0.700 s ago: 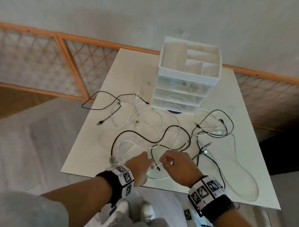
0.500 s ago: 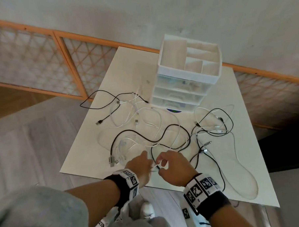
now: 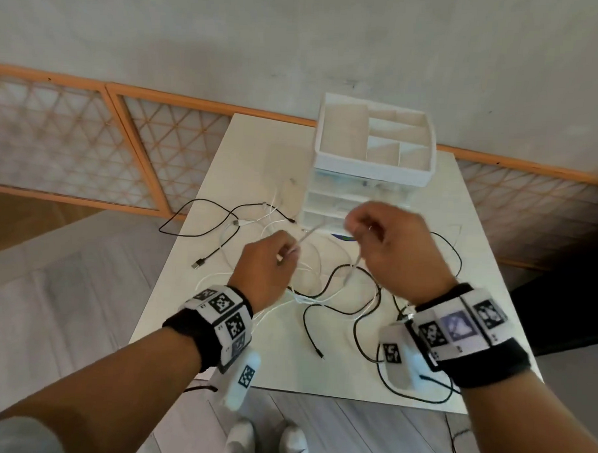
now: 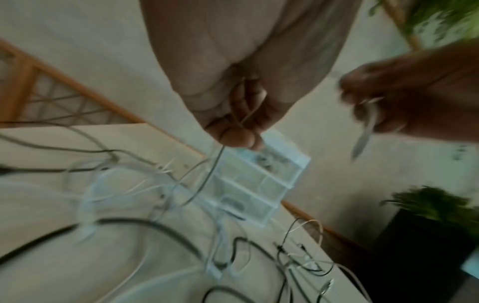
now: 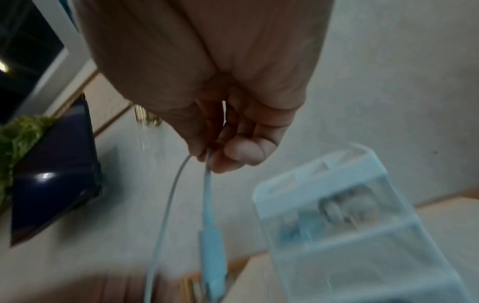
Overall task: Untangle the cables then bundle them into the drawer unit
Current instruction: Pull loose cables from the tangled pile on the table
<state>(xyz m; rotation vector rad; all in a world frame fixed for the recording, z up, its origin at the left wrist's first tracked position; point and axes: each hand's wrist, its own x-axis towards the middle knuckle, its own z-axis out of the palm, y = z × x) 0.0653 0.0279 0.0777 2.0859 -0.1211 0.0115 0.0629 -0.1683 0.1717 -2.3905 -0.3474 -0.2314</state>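
Observation:
My left hand (image 3: pixel 286 256) and right hand (image 3: pixel 355 228) are raised above the table, each pinching one white cable (image 3: pixel 309 235) that spans between them. Its plug end (image 3: pixel 350 273) dangles below my right hand and shows again in the right wrist view, plug end (image 5: pixel 211 246). In the left wrist view my fingers (image 4: pixel 241 135) pinch the thin cable. A tangle of black cables (image 3: pixel 338 310) and white cables (image 3: pixel 308 298) lies on the white table (image 3: pixel 260 149). The white drawer unit (image 3: pixel 372 168) stands behind my hands, with an open-top tray and clear drawers.
One black cable (image 3: pixel 201 235) loops off the table's left edge. Another black cable (image 3: pixel 417 397) trails along the near right edge. Orange-framed lattice panels (image 3: pixel 89 141) line the wall behind. A plant in a dark pot (image 4: pixel 435 209) stands beyond the table's right side.
Both hands have lifted from the near table edge and moved up and forward, drawing the white cable off the pile. They are now farther apart, in front of the drawer unit.

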